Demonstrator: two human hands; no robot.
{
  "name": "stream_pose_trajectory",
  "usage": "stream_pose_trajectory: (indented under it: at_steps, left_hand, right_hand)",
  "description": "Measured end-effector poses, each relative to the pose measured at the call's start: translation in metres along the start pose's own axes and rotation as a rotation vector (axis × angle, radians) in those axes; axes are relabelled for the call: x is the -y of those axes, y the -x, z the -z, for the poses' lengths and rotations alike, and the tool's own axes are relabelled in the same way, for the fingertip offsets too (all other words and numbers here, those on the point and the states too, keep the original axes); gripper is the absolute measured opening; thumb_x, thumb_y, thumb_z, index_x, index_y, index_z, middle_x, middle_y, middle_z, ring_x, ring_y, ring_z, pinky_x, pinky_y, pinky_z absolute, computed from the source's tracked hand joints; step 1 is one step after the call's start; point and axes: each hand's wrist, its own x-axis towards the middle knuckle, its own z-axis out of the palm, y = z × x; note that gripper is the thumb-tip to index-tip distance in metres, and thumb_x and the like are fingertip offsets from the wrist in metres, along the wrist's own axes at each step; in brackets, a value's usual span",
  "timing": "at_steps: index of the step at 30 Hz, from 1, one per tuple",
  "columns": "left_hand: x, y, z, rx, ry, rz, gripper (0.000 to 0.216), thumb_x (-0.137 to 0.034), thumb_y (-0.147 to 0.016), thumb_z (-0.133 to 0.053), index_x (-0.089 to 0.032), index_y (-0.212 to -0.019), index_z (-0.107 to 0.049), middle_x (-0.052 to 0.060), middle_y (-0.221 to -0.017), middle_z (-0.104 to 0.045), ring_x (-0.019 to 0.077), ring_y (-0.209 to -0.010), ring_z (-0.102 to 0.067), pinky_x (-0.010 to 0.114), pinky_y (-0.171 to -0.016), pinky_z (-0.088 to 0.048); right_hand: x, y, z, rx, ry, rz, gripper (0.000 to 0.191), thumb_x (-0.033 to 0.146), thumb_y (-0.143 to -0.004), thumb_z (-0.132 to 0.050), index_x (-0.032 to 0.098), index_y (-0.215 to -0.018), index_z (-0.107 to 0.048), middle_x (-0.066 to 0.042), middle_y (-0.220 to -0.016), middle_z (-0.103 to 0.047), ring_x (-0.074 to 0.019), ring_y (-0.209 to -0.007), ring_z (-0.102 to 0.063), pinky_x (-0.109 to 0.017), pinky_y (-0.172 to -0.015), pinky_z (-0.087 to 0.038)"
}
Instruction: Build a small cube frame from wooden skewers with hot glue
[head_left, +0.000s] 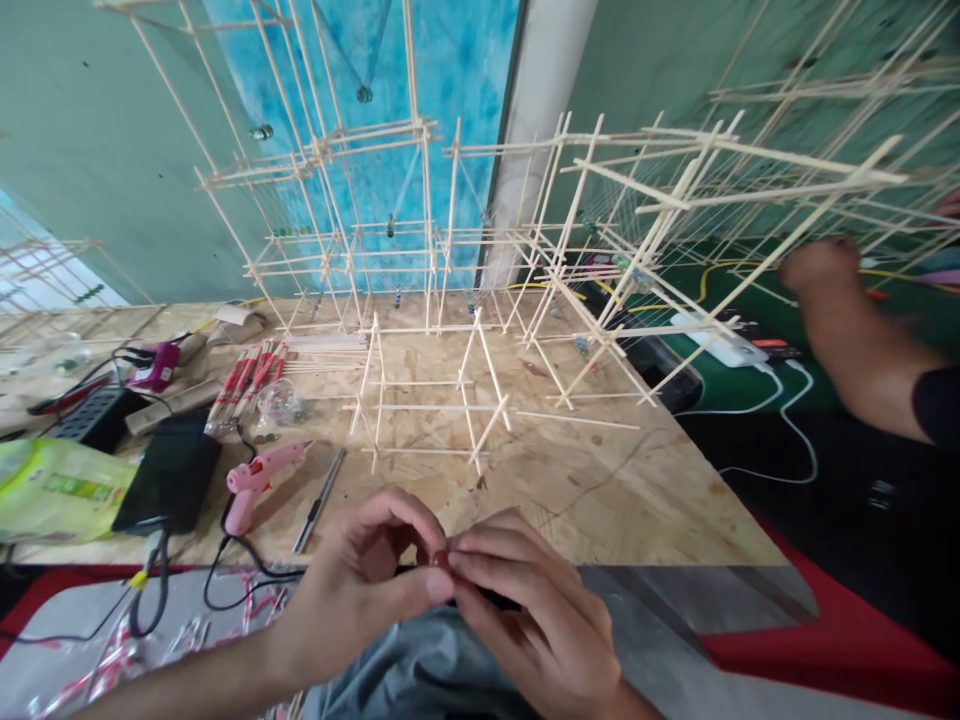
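Tiny reddish bead (440,559) is being pinched in a narrow grip between the fingertips of the left hand (352,590) and right hand (536,610), just past the edge of the OSB table (600,480), with a pink glue gun (259,485) lying nearby and bamboo stick frames (427,390) beyond.

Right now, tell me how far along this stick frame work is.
Done: several stick frames stand joined on the wooden board. In hand: the left hand and right hand pinch a small reddish piece. Still left: wrapped sticks lie near the glue gun.
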Motion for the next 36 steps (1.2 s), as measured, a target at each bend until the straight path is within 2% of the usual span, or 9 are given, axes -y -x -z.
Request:
stream_pose_trajectory:
  at_steps: [3, 6, 9, 15, 19, 24, 30, 36]
  left_hand:
    - [0.0, 0.001, 0.0, 0.016, 0.067, 0.059, 0.031, -0.045, -0.083, -0.084, -0.019, -0.095, -0.071, 0.002, -0.087, -0.065, 0.0138, -0.082, -0.056, 0.024, -0.076, -0.045]
    - [0.0, 0.0, -0.002, -0.041, 0.076, 0.132, 0.02, -0.036, -0.091, -0.077, -0.019, -0.086, -0.068, 0.0, -0.08, -0.061, 0.0115, -0.076, -0.053, 0.022, -0.07, -0.042]
    - [0.001, -0.002, -0.004, -0.061, 0.066, 0.136, 0.021, -0.032, -0.088, -0.081, -0.019, -0.083, -0.066, -0.001, -0.077, -0.059, 0.0109, -0.074, -0.051, 0.022, -0.069, -0.041]
    - [0.003, -0.003, -0.003, -0.071, 0.151, 0.158, 0.021, -0.036, -0.088, -0.08, -0.018, -0.086, -0.069, 0.0, -0.081, -0.062, 0.0119, -0.078, -0.055, 0.023, -0.074, -0.044]
    - [0.004, -0.002, -0.002, -0.078, 0.118, 0.182, 0.019, -0.03, -0.087, -0.082, -0.018, -0.084, -0.068, -0.001, -0.079, -0.062, 0.0106, -0.076, -0.054, 0.022, -0.071, -0.043]
    - [0.004, -0.002, -0.001, -0.087, 0.114, 0.163, 0.023, -0.036, -0.084, -0.084, -0.019, -0.087, -0.07, 0.0, -0.081, -0.064, 0.0117, -0.078, -0.056, 0.023, -0.072, -0.045]
    - [0.003, -0.004, -0.002, -0.147, 0.037, 0.181, 0.025, -0.033, -0.077, -0.09, -0.018, -0.081, -0.07, 0.0, -0.078, -0.064, 0.0114, -0.075, -0.056, 0.022, -0.071, -0.045]
    - [0.011, -0.003, 0.002, -0.127, 0.107, 0.149, 0.025, -0.037, -0.079, -0.089, -0.018, -0.086, -0.074, 0.001, -0.081, -0.068, 0.013, -0.078, -0.06, 0.024, -0.075, -0.047]
  right_hand:
    - [0.0, 0.001, 0.0, -0.008, 0.009, -0.037, 0.045, -0.003, -0.084, -0.07, 0.023, -0.121, -0.071, -0.007, -0.097, -0.078, -0.0211, -0.082, -0.075, -0.034, -0.068, -0.065]
    - [0.0, 0.002, -0.001, 0.007, 0.023, -0.029, 0.044, -0.001, -0.085, -0.071, 0.023, -0.122, -0.072, -0.007, -0.099, -0.079, -0.0214, -0.082, -0.075, -0.035, -0.068, -0.065]
    - [0.0, 0.002, -0.001, 0.014, 0.033, -0.017, 0.043, -0.002, -0.086, -0.07, 0.022, -0.121, -0.072, -0.007, -0.099, -0.079, -0.0208, -0.083, -0.075, -0.034, -0.069, -0.065]
    - [-0.001, 0.003, -0.001, 0.007, 0.026, -0.048, 0.044, -0.003, -0.085, -0.071, 0.023, -0.12, -0.071, -0.007, -0.099, -0.079, -0.0213, -0.085, -0.075, -0.035, -0.07, -0.065]
    - [-0.001, 0.003, -0.001, 0.023, 0.04, -0.036, 0.042, -0.002, -0.086, -0.071, 0.023, -0.119, -0.071, -0.007, -0.098, -0.078, -0.0208, -0.084, -0.075, -0.034, -0.07, -0.065]
    - [-0.003, 0.004, -0.002, 0.02, 0.016, -0.074, 0.041, -0.002, -0.086, -0.07, 0.024, -0.119, -0.071, -0.006, -0.099, -0.078, -0.0215, -0.085, -0.075, -0.036, -0.072, -0.065]
    - [-0.005, 0.005, -0.003, 0.007, -0.004, -0.064, 0.039, -0.003, -0.087, -0.068, 0.023, -0.117, -0.072, -0.006, -0.099, -0.08, -0.0217, -0.087, -0.076, -0.035, -0.074, -0.065]
    - [-0.006, 0.004, -0.004, -0.031, -0.017, -0.114, 0.041, -0.002, -0.087, -0.071, 0.025, -0.118, -0.07, -0.005, -0.097, -0.08, -0.0203, -0.085, -0.076, -0.033, -0.074, -0.065]
